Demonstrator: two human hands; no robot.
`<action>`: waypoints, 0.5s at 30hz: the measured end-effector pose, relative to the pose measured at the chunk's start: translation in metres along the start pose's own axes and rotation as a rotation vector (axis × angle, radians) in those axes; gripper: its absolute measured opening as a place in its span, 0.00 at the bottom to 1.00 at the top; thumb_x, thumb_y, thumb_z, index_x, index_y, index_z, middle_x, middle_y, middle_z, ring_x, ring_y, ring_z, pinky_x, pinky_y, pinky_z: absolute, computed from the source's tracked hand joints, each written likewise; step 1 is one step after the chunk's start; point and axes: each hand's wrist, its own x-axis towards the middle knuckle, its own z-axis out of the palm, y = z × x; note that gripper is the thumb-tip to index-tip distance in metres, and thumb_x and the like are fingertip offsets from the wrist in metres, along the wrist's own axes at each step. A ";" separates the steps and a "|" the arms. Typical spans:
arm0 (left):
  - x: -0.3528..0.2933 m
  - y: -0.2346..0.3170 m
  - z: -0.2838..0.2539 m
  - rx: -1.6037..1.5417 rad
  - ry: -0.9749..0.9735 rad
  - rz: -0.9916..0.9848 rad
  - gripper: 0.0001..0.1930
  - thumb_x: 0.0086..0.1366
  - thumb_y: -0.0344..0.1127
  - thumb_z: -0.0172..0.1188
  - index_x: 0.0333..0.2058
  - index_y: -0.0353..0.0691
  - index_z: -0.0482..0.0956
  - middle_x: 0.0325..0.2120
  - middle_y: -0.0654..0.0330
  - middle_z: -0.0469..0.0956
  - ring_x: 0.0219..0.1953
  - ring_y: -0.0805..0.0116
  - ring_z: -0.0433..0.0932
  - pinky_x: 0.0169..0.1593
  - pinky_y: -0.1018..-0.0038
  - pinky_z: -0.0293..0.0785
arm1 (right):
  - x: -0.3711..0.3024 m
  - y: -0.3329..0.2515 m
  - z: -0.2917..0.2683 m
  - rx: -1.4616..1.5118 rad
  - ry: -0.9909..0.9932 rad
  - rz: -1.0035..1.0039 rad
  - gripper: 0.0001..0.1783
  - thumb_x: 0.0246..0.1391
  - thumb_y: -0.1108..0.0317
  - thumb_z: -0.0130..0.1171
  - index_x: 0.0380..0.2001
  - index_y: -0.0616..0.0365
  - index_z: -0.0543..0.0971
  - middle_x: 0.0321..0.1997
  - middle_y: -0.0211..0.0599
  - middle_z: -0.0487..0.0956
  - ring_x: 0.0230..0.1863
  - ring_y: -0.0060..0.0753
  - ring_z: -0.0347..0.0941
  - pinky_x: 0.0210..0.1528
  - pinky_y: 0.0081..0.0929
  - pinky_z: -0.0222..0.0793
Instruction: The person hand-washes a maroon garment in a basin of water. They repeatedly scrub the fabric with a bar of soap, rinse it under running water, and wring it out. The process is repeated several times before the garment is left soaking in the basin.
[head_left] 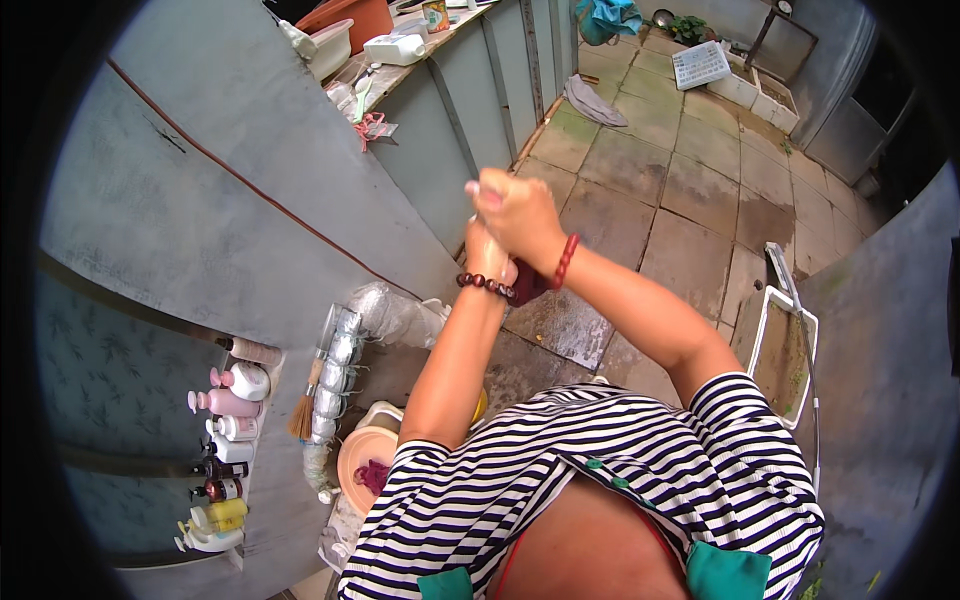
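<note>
My hands are raised together in front of me, pressed one against the other. My right hand (pixel 522 212) is closed, with a red bead bracelet at its wrist. Just below and to the left, my left hand (pixel 488 248) is closed too and looks wet; dark brown beads circle its wrist. Between my wrists a bit of dark red cloth (pixel 530 286) shows, bunched up. Most of the cloth is hidden by my hands. Lower left, a peach-coloured basin (pixel 350 460) holds another piece of dark red cloth (pixel 373 476).
Foil-wrapped pipe (pixel 340 365) and a brush (pixel 303 405) stand beside the basin. Several pump bottles (pixel 230 402) line a ledge at left. A cluttered counter (pixel 400 75) is at far upper left. On the paved floor (pixel 640 190) lies a grey cloth (pixel 594 101); a white planter (pixel 780 355) stands right.
</note>
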 end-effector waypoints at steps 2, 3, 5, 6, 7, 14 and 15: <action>-0.006 0.007 -0.008 0.015 -0.302 -0.050 0.18 0.74 0.49 0.44 0.27 0.46 0.68 0.12 0.71 0.61 0.09 0.79 0.56 0.12 0.80 0.48 | 0.034 0.021 -0.011 0.006 0.042 0.189 0.20 0.57 0.62 0.61 0.19 0.59 0.66 0.15 0.50 0.66 0.16 0.55 0.62 0.21 0.41 0.62; -0.004 0.007 -0.008 -0.015 -0.289 -0.060 0.18 0.74 0.49 0.44 0.26 0.46 0.67 0.12 0.71 0.61 0.09 0.79 0.56 0.12 0.80 0.48 | 0.027 0.021 -0.016 0.043 0.043 0.133 0.20 0.56 0.61 0.62 0.19 0.60 0.66 0.15 0.50 0.66 0.16 0.55 0.62 0.21 0.41 0.63; 0.003 0.001 -0.007 -0.170 -0.280 -0.073 0.18 0.74 0.49 0.44 0.27 0.46 0.67 0.13 0.71 0.62 0.09 0.79 0.56 0.13 0.80 0.49 | -0.007 0.002 -0.016 0.119 0.092 -0.099 0.18 0.55 0.63 0.62 0.19 0.58 0.67 0.15 0.49 0.69 0.16 0.52 0.67 0.20 0.42 0.65; 0.005 -0.004 -0.008 -0.289 -0.273 -0.078 0.17 0.74 0.49 0.44 0.28 0.46 0.68 0.14 0.70 0.62 0.10 0.79 0.56 0.13 0.80 0.49 | -0.011 -0.003 -0.013 0.127 0.097 -0.127 0.18 0.55 0.63 0.62 0.18 0.57 0.68 0.14 0.48 0.69 0.16 0.51 0.68 0.20 0.42 0.65; 0.005 -0.006 -0.014 -0.275 -0.262 -0.074 0.18 0.74 0.49 0.44 0.28 0.46 0.67 0.14 0.70 0.62 0.10 0.79 0.56 0.13 0.80 0.49 | -0.015 -0.009 -0.009 0.144 0.094 -0.156 0.18 0.55 0.63 0.62 0.18 0.57 0.68 0.14 0.48 0.70 0.16 0.50 0.70 0.20 0.42 0.65; 0.000 0.007 0.005 -0.166 -0.023 -0.026 0.17 0.74 0.48 0.46 0.25 0.48 0.68 0.15 0.72 0.62 0.13 0.81 0.57 0.16 0.81 0.51 | -0.009 -0.002 -0.023 0.106 -0.085 0.035 0.15 0.53 0.59 0.63 0.23 0.55 0.72 0.17 0.49 0.73 0.20 0.55 0.73 0.22 0.42 0.69; 0.045 -0.014 -0.044 -0.167 -0.396 0.101 0.18 0.72 0.50 0.50 0.25 0.48 0.68 0.17 0.72 0.64 0.16 0.79 0.62 0.19 0.80 0.58 | -0.028 -0.016 -0.015 0.173 -0.036 -0.130 0.14 0.54 0.59 0.63 0.23 0.54 0.72 0.17 0.47 0.74 0.21 0.53 0.75 0.23 0.41 0.70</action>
